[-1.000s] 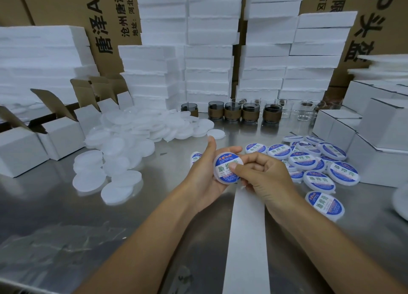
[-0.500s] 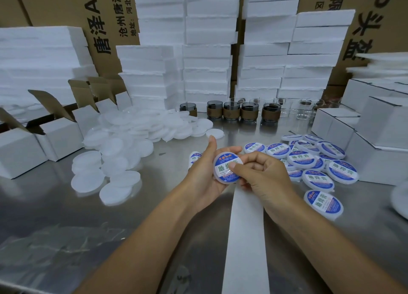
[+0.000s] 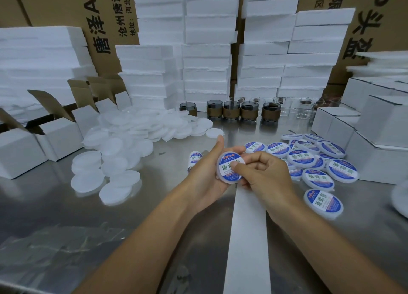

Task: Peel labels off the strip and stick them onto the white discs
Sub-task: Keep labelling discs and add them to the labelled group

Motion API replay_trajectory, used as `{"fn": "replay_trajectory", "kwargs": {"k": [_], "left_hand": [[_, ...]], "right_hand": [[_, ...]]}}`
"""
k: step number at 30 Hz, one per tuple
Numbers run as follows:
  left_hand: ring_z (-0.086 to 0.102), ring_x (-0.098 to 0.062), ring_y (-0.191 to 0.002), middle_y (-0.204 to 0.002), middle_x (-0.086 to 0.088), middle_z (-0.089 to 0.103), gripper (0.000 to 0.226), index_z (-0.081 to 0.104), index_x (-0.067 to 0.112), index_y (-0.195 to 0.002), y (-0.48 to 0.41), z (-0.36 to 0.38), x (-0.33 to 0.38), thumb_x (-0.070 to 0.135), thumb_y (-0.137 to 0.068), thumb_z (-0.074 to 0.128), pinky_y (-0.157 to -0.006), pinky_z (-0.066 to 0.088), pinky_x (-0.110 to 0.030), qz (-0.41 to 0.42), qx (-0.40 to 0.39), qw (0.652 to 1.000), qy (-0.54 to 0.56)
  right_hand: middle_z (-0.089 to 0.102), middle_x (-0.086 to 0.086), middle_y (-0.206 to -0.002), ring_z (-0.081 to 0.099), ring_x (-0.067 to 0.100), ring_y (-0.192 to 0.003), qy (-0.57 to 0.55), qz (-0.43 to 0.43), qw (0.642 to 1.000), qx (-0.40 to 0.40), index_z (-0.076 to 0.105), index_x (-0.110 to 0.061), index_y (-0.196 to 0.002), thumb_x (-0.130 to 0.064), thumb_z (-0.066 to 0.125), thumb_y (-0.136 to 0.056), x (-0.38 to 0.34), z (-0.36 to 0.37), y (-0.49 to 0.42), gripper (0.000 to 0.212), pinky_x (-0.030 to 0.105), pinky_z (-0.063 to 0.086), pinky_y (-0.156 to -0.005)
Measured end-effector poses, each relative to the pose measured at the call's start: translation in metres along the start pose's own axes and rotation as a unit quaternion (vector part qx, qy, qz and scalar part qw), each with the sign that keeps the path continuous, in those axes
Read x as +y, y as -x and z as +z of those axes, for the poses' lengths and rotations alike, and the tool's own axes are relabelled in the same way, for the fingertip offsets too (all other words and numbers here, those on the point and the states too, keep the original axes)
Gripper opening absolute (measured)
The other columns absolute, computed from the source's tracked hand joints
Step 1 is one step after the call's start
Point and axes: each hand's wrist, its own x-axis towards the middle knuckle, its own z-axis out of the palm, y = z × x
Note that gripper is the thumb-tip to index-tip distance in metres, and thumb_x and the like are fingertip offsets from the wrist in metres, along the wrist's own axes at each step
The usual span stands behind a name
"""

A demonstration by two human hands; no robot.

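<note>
Disc (image 3: pixel 228 162): blue-and-white label (image 3: pixel 229 158) on its face, tilted, held between both grips above the bench (image 3: pixel 66 216)
Left grip (image 3: pixel 207 172): clasps the disc by its rim, thumb raised
Right grip (image 3: pixel 265 174): fingers curled, thumb pressing the label
Strip (image 3: pixel 247 238): runs from under the right grip toward the person
Labelled discs (image 3: pixel 318 161): heaped right of the right grip
Blank discs (image 3: pixel 123 143): heaped left of the left grip

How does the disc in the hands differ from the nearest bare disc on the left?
The held disc carries a blue-and-white label with green characters; the bare disc has none. The held disc is off the steel table, tilted toward the camera, gripped by the left hand with the thumb of the right hand on its label; the bare disc lies flat, untouched. Both are round and white.
</note>
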Motion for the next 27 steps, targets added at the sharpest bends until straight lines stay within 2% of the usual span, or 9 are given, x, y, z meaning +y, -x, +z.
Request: {"fn": "replay_trajectory", "kwargs": {"k": [3, 5, 7, 10, 15, 19, 22, 24, 27], "left_hand": [[0.067, -0.027, -0.103, -0.11, -0.015, 0.069, 0.034, 0.063, 0.007, -0.107, 0.002, -0.0009, -0.0013, 0.029, -0.083, 0.053, -0.084, 0.056, -0.03, 0.021, -0.026, 0.999, -0.015], [0.063, -0.031, -0.109, -0.118, -0.018, 0.065, 0.024, 0.063, 0.009, -0.109, 0.002, -0.002, -0.0022, 0.016, -0.092, 0.048, -0.09, 0.054, -0.033, 0.026, -0.029, 0.999, -0.018], [0.065, -0.029, -0.107, -0.117, -0.017, 0.066, 0.026, 0.065, 0.01, -0.108, 0.0009, -0.0028, -0.0029, 0.011, -0.097, 0.042, -0.088, 0.055, -0.033, 0.032, -0.021, 0.999, -0.017], [0.069, -0.025, -0.097, -0.106, -0.013, 0.071, 0.025, 0.067, 0.009, -0.103, -0.0001, -0.0029, -0.0025, 0.009, -0.096, 0.043, -0.079, 0.057, -0.032, 0.056, -0.015, 0.998, -0.021], [0.07, -0.021, -0.092, -0.1, -0.009, 0.073, 0.025, 0.066, 0.009, -0.102, 0.0009, 0.0002, -0.0029, 0.006, -0.096, 0.042, -0.076, 0.057, -0.028, 0.078, -0.017, 0.997, -0.024], [0.07, -0.02, -0.093, -0.101, -0.007, 0.073, 0.028, 0.068, 0.011, -0.101, 0.0025, 0.003, -0.0053, 0.004, -0.097, 0.041, -0.074, 0.056, -0.025, 0.082, -0.027, 0.996, -0.023], [0.069, -0.019, -0.097, -0.106, -0.006, 0.072, 0.028, 0.067, 0.013, -0.104, 0.0029, 0.0047, -0.0066, 0.005, -0.097, 0.041, -0.077, 0.055, -0.024, 0.085, -0.033, 0.995, -0.037], [0.07, -0.017, -0.094, -0.105, -0.005, 0.072, 0.027, 0.066, 0.013, -0.106, 0.0035, 0.0055, -0.0067, 0.006, -0.097, 0.041, -0.075, 0.055, -0.022, 0.085, -0.038, 0.995, -0.04], [0.07, -0.015, -0.092, -0.104, -0.003, 0.073, 0.025, 0.065, 0.013, -0.108, 0.004, 0.0046, -0.0046, 0.006, -0.097, 0.043, -0.072, 0.054, -0.021, 0.088, -0.034, 0.995, -0.04]], "right_hand": [[0.069, -0.002, -0.061, 0.06, 0.001, -0.048, -0.024, 0.0, 1.0, 0.003, 0.064, -0.013, -0.076, -0.016, 0.077, -0.074, -0.0005, -0.0012, -0.0001, 0.013, 0.013, 0.045, -0.045], [0.068, -0.004, -0.058, 0.061, 0.0, -0.048, -0.03, -0.001, 1.0, 0.002, 0.064, -0.013, -0.074, -0.015, 0.076, -0.074, -0.0008, -0.0025, 0.0002, 0.012, 0.012, 0.045, -0.044], [0.067, -0.005, -0.055, 0.059, 0.0, -0.045, -0.022, -0.006, 1.0, 0.004, 0.064, -0.013, -0.072, -0.015, 0.074, -0.077, -0.0004, -0.0024, -0.0003, 0.011, 0.011, 0.044, -0.044], [0.064, -0.008, -0.048, 0.054, -0.001, -0.039, -0.013, -0.008, 1.0, 0.013, 0.065, -0.017, -0.07, -0.016, 0.065, -0.084, -0.0006, -0.0015, -0.0021, 0.015, 0.01, 0.043, -0.041], [0.065, -0.009, -0.052, 0.058, -0.002, -0.045, 0.025, -0.041, 0.999, 0.011, 0.066, -0.018, -0.071, -0.017, 0.061, -0.087, -0.0005, -0.0041, -0.0031, 0.016, 0.012, 0.045, -0.044], [0.068, 0.006, -0.07, 0.065, 0.017, -0.066, 0.098, -0.083, 0.991, 0.031, 0.063, -0.013, -0.075, -0.02, 0.06, -0.087, 0.0016, -0.0026, -0.0039, 0.014, 0.033, 0.053, -0.065], [0.057, -0.002, -0.062, 0.055, 0.012, -0.061, 0.162, -0.142, 0.975, 0.056, 0.055, -0.015, -0.072, -0.021, 0.057, -0.088, 0.0026, -0.001, -0.0028, 0.017, 0.019, 0.042, -0.056], [0.052, -0.005, -0.061, 0.05, 0.01, -0.06, 0.202, -0.177, 0.962, 0.057, 0.051, -0.014, -0.077, -0.023, 0.052, -0.091, 0.0035, -0.0006, -0.0014, 0.017, 0.022, 0.038, -0.054], [0.052, -0.003, -0.068, 0.053, 0.011, -0.064, 0.281, -0.209, 0.936, 0.022, 0.042, -0.013, -0.091, -0.031, 0.042, -0.095, 0.0059, -0.0007, 0.0007, 0.018, 0.029, 0.042, -0.054]]}}
